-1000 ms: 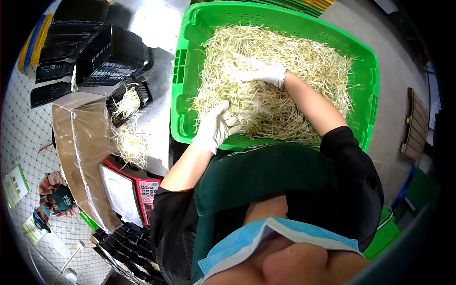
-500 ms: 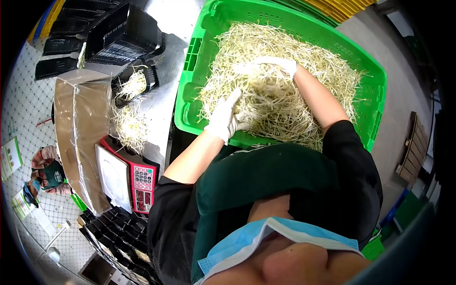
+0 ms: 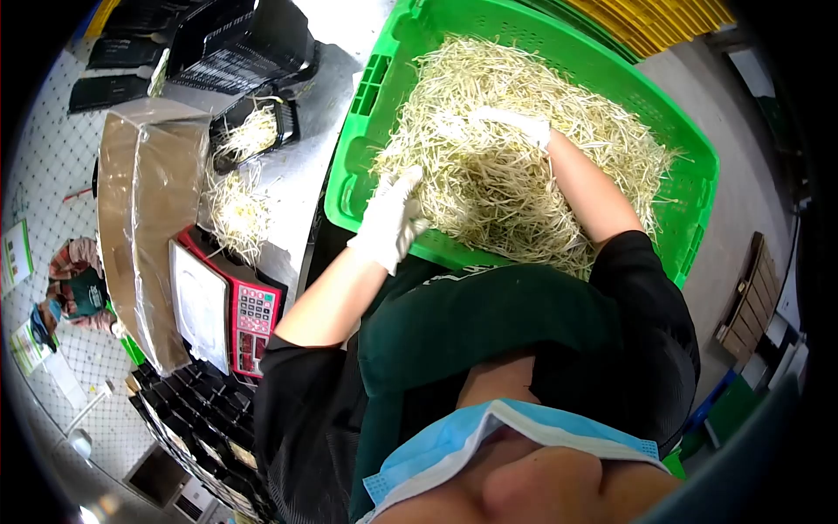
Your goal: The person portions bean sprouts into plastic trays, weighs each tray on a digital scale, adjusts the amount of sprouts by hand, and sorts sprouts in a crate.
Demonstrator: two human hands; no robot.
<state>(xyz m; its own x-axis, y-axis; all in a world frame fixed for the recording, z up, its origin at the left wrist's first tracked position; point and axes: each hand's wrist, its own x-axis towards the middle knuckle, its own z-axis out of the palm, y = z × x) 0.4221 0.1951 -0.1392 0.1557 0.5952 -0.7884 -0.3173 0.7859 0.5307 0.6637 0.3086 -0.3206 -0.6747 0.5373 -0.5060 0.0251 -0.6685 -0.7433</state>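
Note:
Pale bean sprouts [image 3: 602,131] fill a large green crate [image 3: 694,218] in front of me. My left hand [image 3: 390,218], in a white glove, is at the crate's near left corner, beside the sprouts, its fingers apart and nothing seen in it. My right hand [image 3: 515,124], gloved too, reaches into the middle of the heap; sprouts cover its fingers, so its grip is hidden. Left of the crate, a black tray [image 3: 284,122] holds some sprouts, and a loose pile of sprouts [image 3: 237,218] lies on the metal table [image 3: 301,183].
A red scale [image 3: 249,306] with a white plate stands beside a plastic-wrapped brown box [image 3: 148,236]. Stacked black trays [image 3: 244,44] are at the upper left, more black trays [image 3: 201,428] at the lower left. Another person [image 3: 78,284] is at the far left. Yellow crates [image 3: 655,22] stand behind.
My left hand has drawn back slightly from the sprouts toward the crate's left side. My right hand remains in the heap. The view has turned, shifting the scale and box.

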